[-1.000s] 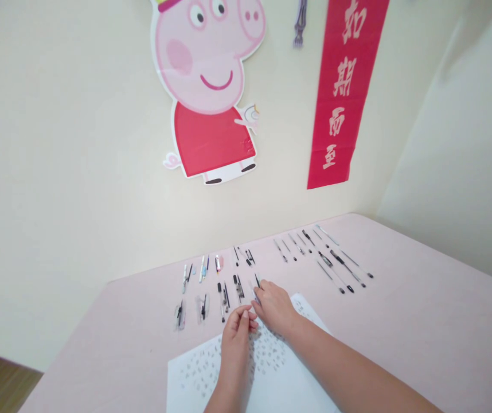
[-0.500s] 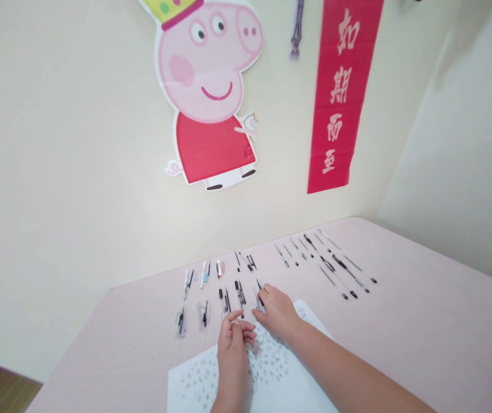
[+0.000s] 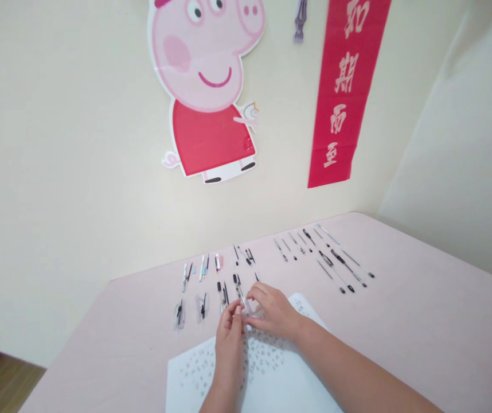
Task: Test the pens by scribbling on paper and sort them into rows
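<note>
Between my hands is a clear pen barrel (image 3: 245, 304), tilted, its lower end by my left fingertips. My right hand (image 3: 274, 310) is closed on it with thumb and fingers. My left hand (image 3: 230, 332) comes in from the other side, thumb and forefinger pinched at the barrel's lower part; the exact contact is partly hidden. Just beyond the right fingers a thin black pen part (image 3: 257, 277) lies on the table. Beside my left fingers lie a black pen cap (image 3: 219, 286) and a dark refill (image 3: 226, 293). Below both hands is a white sheet (image 3: 289, 378) covered in small marks.
Several sets of pen parts, such as a clear set (image 3: 203, 307) and a white pen (image 3: 184, 277), lie left on the pink table (image 3: 112, 344). Several pens (image 3: 349, 268) lie at the right. Behind stands a wall with a pig cutout (image 3: 211, 137) and a red banner (image 3: 344, 92).
My right hand has drawn back slightly from the parts at its fingertips, bringing the clear barrel to my left hand. My left fingers have closed from a looser pose. The view has tipped down slightly.
</note>
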The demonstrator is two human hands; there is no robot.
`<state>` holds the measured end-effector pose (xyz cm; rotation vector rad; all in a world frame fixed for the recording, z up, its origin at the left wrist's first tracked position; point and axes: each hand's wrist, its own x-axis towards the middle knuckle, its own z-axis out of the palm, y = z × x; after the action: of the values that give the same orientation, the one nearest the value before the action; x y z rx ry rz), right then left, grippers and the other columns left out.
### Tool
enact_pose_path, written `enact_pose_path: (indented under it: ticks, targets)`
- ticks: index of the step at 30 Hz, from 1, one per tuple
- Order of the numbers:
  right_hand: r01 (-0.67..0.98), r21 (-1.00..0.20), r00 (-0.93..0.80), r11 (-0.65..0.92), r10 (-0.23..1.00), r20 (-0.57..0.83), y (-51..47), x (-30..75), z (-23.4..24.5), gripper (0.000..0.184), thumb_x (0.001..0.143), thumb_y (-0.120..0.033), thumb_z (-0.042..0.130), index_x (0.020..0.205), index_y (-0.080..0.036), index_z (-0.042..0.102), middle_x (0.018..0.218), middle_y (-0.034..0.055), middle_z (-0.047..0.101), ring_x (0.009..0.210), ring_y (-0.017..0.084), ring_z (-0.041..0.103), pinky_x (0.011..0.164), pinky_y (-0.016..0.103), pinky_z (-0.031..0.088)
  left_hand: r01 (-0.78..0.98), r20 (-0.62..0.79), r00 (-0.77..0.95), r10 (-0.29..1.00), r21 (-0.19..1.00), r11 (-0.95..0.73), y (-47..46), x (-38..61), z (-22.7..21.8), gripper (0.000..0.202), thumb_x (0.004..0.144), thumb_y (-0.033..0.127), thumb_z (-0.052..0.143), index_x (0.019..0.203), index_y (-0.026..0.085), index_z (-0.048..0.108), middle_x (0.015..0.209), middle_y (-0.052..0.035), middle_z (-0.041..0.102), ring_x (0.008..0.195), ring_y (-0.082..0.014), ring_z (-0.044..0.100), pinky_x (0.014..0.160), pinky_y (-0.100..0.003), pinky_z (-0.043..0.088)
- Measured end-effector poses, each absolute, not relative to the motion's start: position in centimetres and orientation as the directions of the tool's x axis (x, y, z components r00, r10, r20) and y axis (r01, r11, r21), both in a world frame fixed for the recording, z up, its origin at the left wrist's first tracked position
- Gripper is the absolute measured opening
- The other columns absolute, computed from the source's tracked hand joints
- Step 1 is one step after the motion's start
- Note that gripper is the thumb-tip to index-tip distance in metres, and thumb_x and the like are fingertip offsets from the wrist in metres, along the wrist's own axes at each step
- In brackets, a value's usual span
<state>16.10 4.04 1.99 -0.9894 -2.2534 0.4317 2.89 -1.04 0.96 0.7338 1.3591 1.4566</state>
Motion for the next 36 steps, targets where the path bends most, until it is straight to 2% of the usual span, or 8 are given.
enact_pose_path:
  ticks: [7, 9, 12, 14, 18, 22, 27, 36]
  targets:
    - [0.496, -0.510, -0.572, 0.703, 0.706, 0.418, 3.7, 15.8, 2.2, 0.030, 0.073, -0.031, 0.069, 0.097, -0.020, 0.055, 0.094, 0.0037, 0.058, 0.089, 0.018, 0.055, 0.077, 0.027, 0.042, -0.279, -0.165, -0.305, 0.938, 0.957, 0.077, -0.8, 2.7, 0.4, 0.043, 0.066, 0.043, 0.072, 0.098, 0.015, 0.064, 0.092, -0.0079, 0.068, 0.083, -0.0182, 0.062, 0.068, -0.026, 0.046]
    - [0.483, -0.512, -0.586, 0.710, 0.697, 0.414, 3.7, 15.9, 2.2, 0.031, 0.074, -0.033, 0.068, 0.099, -0.019, 0.055, 0.095, 0.0040, 0.058, 0.089, 0.018, 0.055, 0.077, 0.027, 0.042, -0.279, -0.155, -0.299, 0.942, 0.958, 0.069, -0.7, 2.7, 0.4, 0.040, 0.065, 0.042, 0.073, 0.094, 0.015, 0.065, 0.090, -0.0078, 0.068, 0.082, -0.0187, 0.062, 0.067, -0.026, 0.046]
    - [0.428, -0.531, -0.603, 0.731, 0.669, 0.434, 3.8, 16.2, 2.3, 0.043, 0.072, -0.042, 0.069, 0.105, -0.019, 0.054, 0.099, 0.0056, 0.059, 0.092, 0.019, 0.055, 0.080, 0.028, 0.043, -0.287, -0.157, -0.323, 0.933, 0.956, 0.062, -0.6, 2.7, 0.5, 0.040, 0.062, 0.041, 0.074, 0.091, 0.016, 0.065, 0.087, -0.0069, 0.068, 0.078, -0.0181, 0.063, 0.064, -0.025, 0.046]
    - [0.399, -0.568, -0.584, 0.720, 0.677, 0.448, 4.0, 16.4, 2.2, 0.045, 0.077, -0.045, 0.065, 0.111, -0.019, 0.053, 0.102, 0.0062, 0.059, 0.092, 0.018, 0.055, 0.080, 0.028, 0.043, -0.293, -0.166, -0.356, 0.919, 0.954, 0.059, -0.6, 2.8, 0.7, 0.041, 0.060, 0.041, 0.075, 0.091, 0.016, 0.065, 0.083, -0.0059, 0.068, 0.075, -0.0174, 0.063, 0.063, -0.025, 0.046]
    - [0.481, -0.656, -0.379, 0.582, 0.812, 0.443, 5.1, 17.1, 1.2, 0.023, 0.089, -0.025, 0.045, 0.109, -0.019, 0.054, 0.094, 0.0043, 0.059, 0.077, 0.014, 0.055, 0.076, 0.026, 0.044, -0.242, -0.141, -0.405, 0.904, 0.969, 0.043, -0.8, 2.8, 0.9, 0.038, 0.061, 0.039, 0.075, 0.090, 0.017, 0.065, 0.079, -0.0043, 0.068, 0.075, -0.0170, 0.062, 0.066, -0.027, 0.046]
    - [0.563, -0.678, -0.213, 0.473, 0.876, 0.433, 6.8, 18.0, -0.1, 0.026, 0.084, -0.009, 0.043, 0.102, -0.018, 0.059, 0.096, 0.0053, 0.059, 0.088, 0.016, 0.056, 0.082, 0.028, 0.043, -0.191, -0.092, -0.408, 0.908, 0.981, 0.013, -1.0, 2.9, 1.0, 0.031, 0.065, 0.036, 0.072, 0.089, 0.017, 0.065, 0.079, -0.0037, 0.067, 0.080, -0.0171, 0.062, 0.073, -0.028, 0.046]
    - [0.625, -0.646, -0.239, 0.437, 0.896, 0.375, 7.7, 18.6, -0.8, 0.025, 0.079, -0.007, 0.050, 0.094, -0.018, 0.066, 0.096, 0.0046, 0.058, 0.092, 0.016, 0.055, 0.085, 0.027, 0.042, -0.170, -0.056, -0.384, 0.922, 0.985, -0.011, -1.0, 2.8, 0.8, 0.029, 0.067, 0.035, 0.071, 0.090, 0.018, 0.065, 0.080, -0.0031, 0.067, 0.079, -0.0160, 0.062, 0.076, -0.028, 0.045]
    - [0.685, -0.549, -0.336, 0.479, 0.876, 0.346, 7.1, 18.0, -0.5, 0.022, 0.078, -0.011, 0.057, 0.095, -0.018, 0.069, 0.095, 0.0060, 0.058, 0.092, 0.018, 0.053, 0.083, 0.028, 0.042, -0.087, -0.037, -0.381, 0.924, 0.996, 0.004, -1.0, 2.6, 0.4, 0.033, 0.067, 0.041, 0.070, 0.090, 0.018, 0.066, 0.078, -0.0033, 0.067, 0.077, -0.0177, 0.062, 0.069, -0.029, 0.046]
